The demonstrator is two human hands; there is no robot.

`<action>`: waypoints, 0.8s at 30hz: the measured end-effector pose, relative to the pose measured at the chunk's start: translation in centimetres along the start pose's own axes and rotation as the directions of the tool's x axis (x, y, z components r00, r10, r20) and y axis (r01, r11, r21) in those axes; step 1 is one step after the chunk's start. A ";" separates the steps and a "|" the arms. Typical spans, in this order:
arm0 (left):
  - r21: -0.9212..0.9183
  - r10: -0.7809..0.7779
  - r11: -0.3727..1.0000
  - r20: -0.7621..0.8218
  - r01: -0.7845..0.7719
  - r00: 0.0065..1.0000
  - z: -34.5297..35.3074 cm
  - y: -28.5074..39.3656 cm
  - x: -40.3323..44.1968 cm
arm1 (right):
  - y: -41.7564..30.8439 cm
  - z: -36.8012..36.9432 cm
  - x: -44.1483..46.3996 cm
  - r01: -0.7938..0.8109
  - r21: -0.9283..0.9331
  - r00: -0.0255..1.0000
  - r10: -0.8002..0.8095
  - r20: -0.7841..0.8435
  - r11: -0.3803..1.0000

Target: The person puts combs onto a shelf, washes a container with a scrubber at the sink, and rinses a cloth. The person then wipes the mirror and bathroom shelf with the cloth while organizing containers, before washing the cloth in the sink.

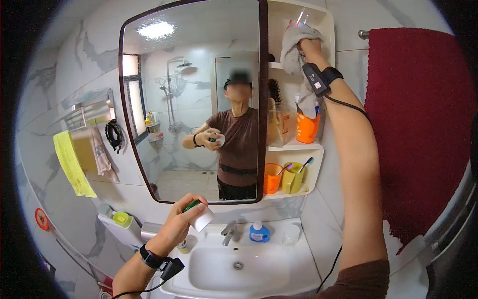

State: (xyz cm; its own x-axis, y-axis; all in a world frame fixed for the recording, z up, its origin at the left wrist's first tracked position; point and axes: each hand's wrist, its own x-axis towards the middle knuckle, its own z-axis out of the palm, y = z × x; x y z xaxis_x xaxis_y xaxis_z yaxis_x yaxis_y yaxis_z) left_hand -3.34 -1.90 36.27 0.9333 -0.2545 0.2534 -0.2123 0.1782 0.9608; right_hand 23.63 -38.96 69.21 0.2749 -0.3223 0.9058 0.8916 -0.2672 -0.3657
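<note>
The grey cloth (295, 46) is in the right hand (311, 47), whose fingers seem closed on it at the top of the shelf (326, 27); its tail hangs below this grip, towards the orange cup (307, 130). Lower and to the left, the left hand (180, 219) grasps a white-and-green item (202, 221), above the sink (211, 271). I judge the work is midway: the cloth has reached the shelf, both things remain to be put down, and what is finished there, I cannot tell.

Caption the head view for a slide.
Right hand holds a grey cloth at the shelf; left hand grips a white object.
</note>
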 end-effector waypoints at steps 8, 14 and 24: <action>-0.003 0.018 1.000 0.104 -0.018 0.994 0.3 0.4 1.9 | -5.9 -5.0 -4.4 -0.476 0.503 0.830 0.178 0.529 0.721; 0.276 0.246 0.925 0.086 -0.261 0.965 0.0 4.1 4.4 | -8.7 -5.8 -14.4 -0.709 0.349 0.590 0.246 0.769 0.613; 0.267 0.092 0.952 0.210 -0.147 0.973 1.0 8.4 5.4 | -8.5 -2.7 -31.3 -0.918 -0.030 0.146 0.410 0.900 0.395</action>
State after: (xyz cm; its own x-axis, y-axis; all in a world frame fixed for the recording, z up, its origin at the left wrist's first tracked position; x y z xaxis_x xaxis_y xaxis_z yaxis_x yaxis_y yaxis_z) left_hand -0.35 -2.73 45.84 0.8281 -0.4311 0.3585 -0.4170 -0.0461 0.9078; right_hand 6.50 -29.09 43.36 0.7296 0.6610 0.1755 0.0888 0.1628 -0.9827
